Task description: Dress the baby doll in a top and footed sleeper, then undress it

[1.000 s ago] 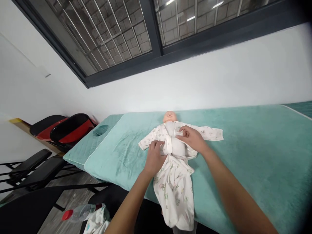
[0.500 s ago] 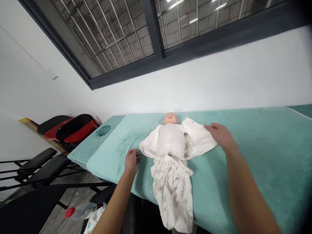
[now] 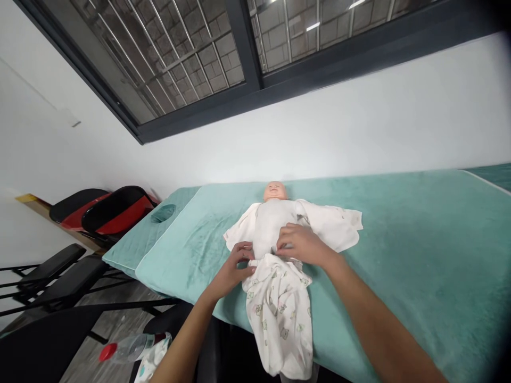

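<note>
Item, one doll [image 3: 267, 226], pale cloth body, on its back on the green couch cover [image 3: 407, 244]; I take its belly as the centre of the dial, head [image 3: 275, 191] at 12 o'clock. Item, one white jacket [image 3: 333, 223], spread under and around the doll: one front panel out towards 3 o'clock, the other towards 9. Condition: front undone and laid wide, chest uncovered; neither closed over the body nor taken from beneath it. Whether the doll's arms are in the sleeves I cannot tell. Item, one pair of trousers [image 3: 279, 319], white with small printed figures, running from the waist down to 6 o'clock, the lower end past the couch's near edge. Condition: in place, waist bunched just below the belly, neither smoothed nor drawn away. By my reckoning, then, the upper garment is opened and the lower one is not dealt with. Item, my left hand [image 3: 232, 268], at 8 o'clock beside the trouser waist — thumb and fingers parted, closed around nothing that I can see. Item, my right hand [image 3: 303, 244], at 4 o'clock over the lower belly, fingers bent, tips near the waist; whether they pinch cloth I cannot tell. Item, one clear bottle [image 3: 131, 348] with a red cap, well apart, towards 8 o'clock.
</note>
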Tool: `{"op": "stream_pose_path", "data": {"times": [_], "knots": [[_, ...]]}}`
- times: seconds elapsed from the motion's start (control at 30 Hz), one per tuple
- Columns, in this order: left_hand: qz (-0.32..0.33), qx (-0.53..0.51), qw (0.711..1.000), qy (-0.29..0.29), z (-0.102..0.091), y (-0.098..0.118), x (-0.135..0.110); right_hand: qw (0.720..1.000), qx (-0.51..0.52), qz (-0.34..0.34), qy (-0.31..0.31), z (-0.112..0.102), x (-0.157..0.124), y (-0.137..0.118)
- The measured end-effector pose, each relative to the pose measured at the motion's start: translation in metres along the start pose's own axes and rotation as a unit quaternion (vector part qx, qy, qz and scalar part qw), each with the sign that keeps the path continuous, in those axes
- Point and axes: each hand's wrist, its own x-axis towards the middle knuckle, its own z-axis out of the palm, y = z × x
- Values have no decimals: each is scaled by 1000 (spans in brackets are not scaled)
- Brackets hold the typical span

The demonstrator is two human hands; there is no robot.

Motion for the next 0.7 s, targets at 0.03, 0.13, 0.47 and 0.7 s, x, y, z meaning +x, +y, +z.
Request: {"op": "stream_pose_path", "data": {"times": [0.03,0.13,0.47,0.7], "knots": [[15,18,1000,-5,0,0,-1,1000,-13,-19,-13,3,0,-3],[48,42,998,8,4,-2,2,998,-27,-32,-41,6,-2,-8],[-25,41,963,265,30,-20,84,992,-4,27,125,6,-3,13],[23,-13,980,198,38,-43,87,961,-66,106,245,16,-4,62]]}}
